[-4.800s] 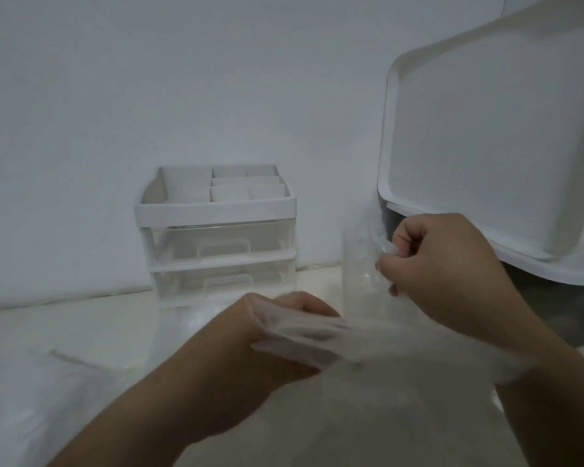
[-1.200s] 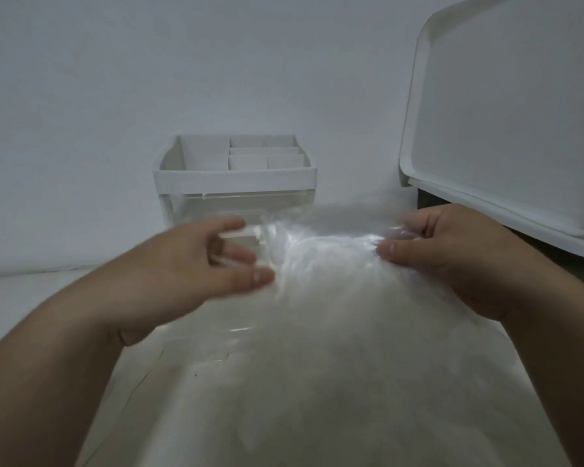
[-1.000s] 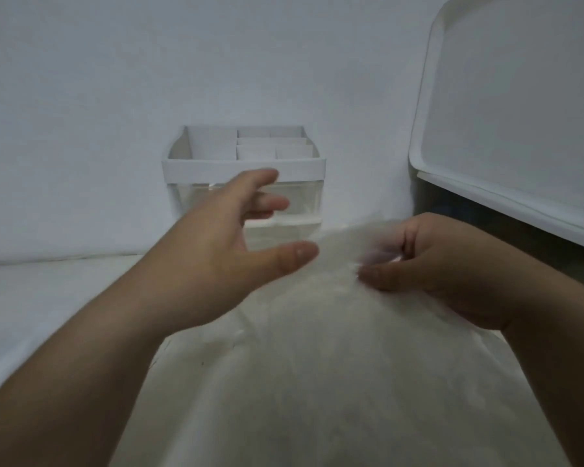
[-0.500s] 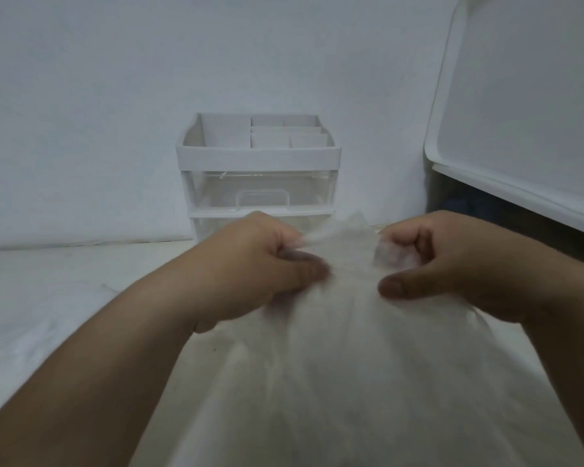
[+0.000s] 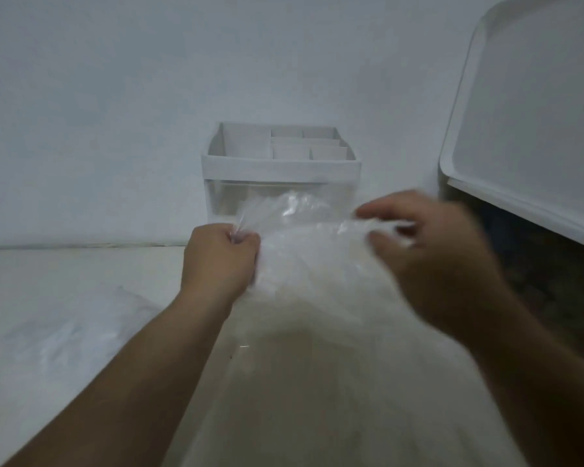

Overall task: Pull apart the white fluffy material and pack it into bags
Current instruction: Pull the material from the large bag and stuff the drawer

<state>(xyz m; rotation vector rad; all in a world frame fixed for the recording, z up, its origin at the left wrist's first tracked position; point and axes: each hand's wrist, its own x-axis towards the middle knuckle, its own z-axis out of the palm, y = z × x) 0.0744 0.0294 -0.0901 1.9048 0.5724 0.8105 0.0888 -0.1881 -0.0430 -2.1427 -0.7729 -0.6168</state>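
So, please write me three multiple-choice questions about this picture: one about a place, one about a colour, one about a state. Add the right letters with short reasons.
1. Where does the white plastic organiser with clear drawers stand?
A. against the pale wall, behind the clear plastic bag
B. on the person's lap
C. inside the bag

2. What colour is the big flat tray with a raised rim at the right?
A. red
B. white
C. black

3. What is the left hand doing?
A. lying flat on a table
B. pointing upward
C. holding the bag's top corner in a fist

Answers:
1 A, the organiser shows beyond the bag, at the foot of the wall.
2 B, its whole visible surface is white.
3 C, its fingers are curled round bunched plastic.
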